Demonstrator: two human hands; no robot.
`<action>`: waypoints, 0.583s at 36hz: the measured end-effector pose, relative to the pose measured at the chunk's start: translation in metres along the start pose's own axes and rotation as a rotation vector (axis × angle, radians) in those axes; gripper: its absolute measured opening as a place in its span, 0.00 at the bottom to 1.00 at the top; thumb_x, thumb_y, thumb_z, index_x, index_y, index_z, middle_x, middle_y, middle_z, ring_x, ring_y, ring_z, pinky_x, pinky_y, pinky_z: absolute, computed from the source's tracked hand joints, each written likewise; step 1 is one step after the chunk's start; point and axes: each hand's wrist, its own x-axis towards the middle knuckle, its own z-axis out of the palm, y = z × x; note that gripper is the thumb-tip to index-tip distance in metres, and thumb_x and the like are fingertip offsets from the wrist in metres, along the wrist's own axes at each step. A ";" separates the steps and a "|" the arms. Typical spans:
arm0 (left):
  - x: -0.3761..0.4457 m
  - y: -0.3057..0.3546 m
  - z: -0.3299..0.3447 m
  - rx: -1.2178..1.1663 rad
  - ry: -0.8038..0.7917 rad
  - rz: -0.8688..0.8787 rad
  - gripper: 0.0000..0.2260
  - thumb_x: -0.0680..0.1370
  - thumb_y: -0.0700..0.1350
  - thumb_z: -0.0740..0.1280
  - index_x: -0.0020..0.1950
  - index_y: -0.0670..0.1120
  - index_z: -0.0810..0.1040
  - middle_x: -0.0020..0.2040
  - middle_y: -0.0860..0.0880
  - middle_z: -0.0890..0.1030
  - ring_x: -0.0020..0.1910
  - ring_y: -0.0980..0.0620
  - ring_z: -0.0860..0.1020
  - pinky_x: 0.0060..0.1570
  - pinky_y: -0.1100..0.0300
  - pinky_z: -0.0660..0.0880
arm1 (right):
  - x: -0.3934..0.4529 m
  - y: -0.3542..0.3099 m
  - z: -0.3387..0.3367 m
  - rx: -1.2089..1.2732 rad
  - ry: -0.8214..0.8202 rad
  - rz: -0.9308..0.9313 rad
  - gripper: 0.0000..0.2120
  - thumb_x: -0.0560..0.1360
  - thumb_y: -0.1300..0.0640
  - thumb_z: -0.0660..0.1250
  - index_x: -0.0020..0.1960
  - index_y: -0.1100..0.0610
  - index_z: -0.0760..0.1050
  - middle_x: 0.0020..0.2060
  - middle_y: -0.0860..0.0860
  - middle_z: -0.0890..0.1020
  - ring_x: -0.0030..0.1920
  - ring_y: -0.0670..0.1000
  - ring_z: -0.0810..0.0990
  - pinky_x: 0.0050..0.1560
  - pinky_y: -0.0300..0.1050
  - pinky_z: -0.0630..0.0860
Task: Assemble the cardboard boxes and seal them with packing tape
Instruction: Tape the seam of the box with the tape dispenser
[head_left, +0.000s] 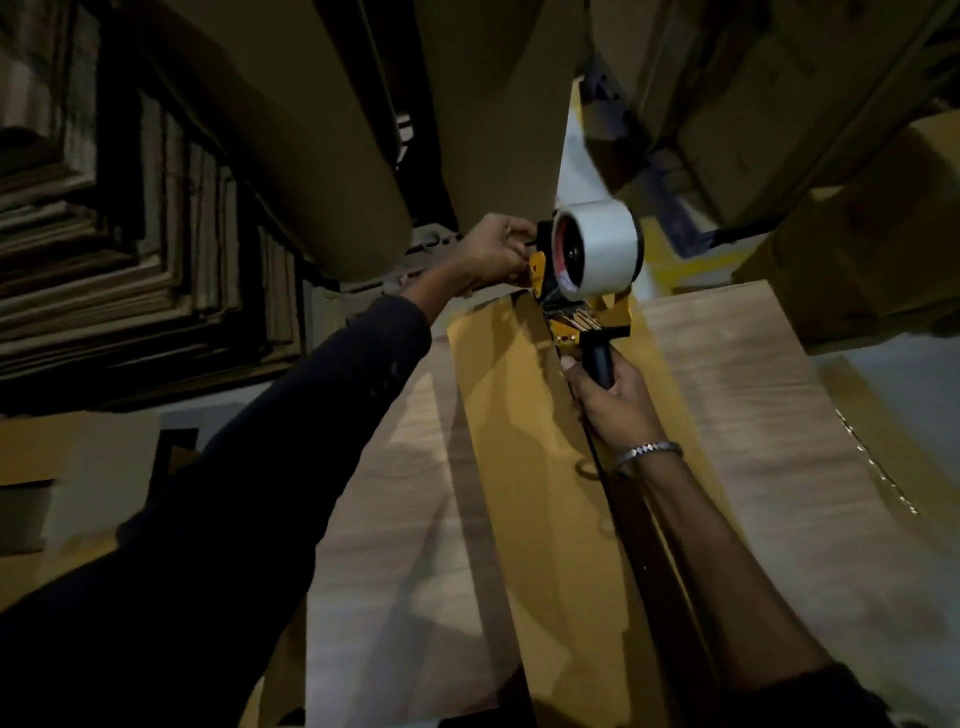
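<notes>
Taping step: my right hand (610, 400) grips tape dispenser (584, 280) handle at far end of box (498, 467) seam; left hand (493, 254) pinches tape end. Next, I judge: stick end down, draw along seam.

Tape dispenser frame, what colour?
Yellow-orange frame with a black handle; the head view shows it.

From where I stand, no word, number or brand can be read on anything here. The tape dispenser (582, 280) has a red patch by its white tape roll (602, 244), but it is too blurred to show whether it carries print. The cardboard box (519, 441) shows plain brown faces, and the stacked flat cartons (130, 234) at the side are too dark to show any marking.
</notes>
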 end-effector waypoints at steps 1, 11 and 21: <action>0.006 -0.005 -0.002 -0.012 -0.016 -0.002 0.16 0.77 0.25 0.68 0.64 0.35 0.78 0.45 0.35 0.80 0.41 0.46 0.82 0.34 0.60 0.81 | 0.005 0.001 0.003 -0.006 0.004 0.005 0.04 0.82 0.53 0.70 0.49 0.49 0.77 0.34 0.50 0.76 0.30 0.50 0.74 0.30 0.43 0.74; 0.041 -0.052 -0.005 -0.098 -0.014 -0.124 0.17 0.78 0.22 0.60 0.59 0.37 0.81 0.30 0.54 0.78 0.30 0.56 0.76 0.37 0.57 0.79 | 0.030 0.024 0.019 -0.100 0.025 0.104 0.05 0.79 0.47 0.72 0.51 0.46 0.78 0.38 0.48 0.79 0.38 0.52 0.78 0.41 0.52 0.77; 0.031 -0.081 0.002 0.021 0.112 0.064 0.08 0.75 0.33 0.75 0.52 0.41 0.85 0.44 0.48 0.83 0.43 0.51 0.81 0.49 0.45 0.84 | 0.033 0.022 0.024 -0.123 -0.002 0.150 0.04 0.79 0.48 0.72 0.50 0.45 0.78 0.38 0.46 0.79 0.38 0.50 0.77 0.43 0.50 0.74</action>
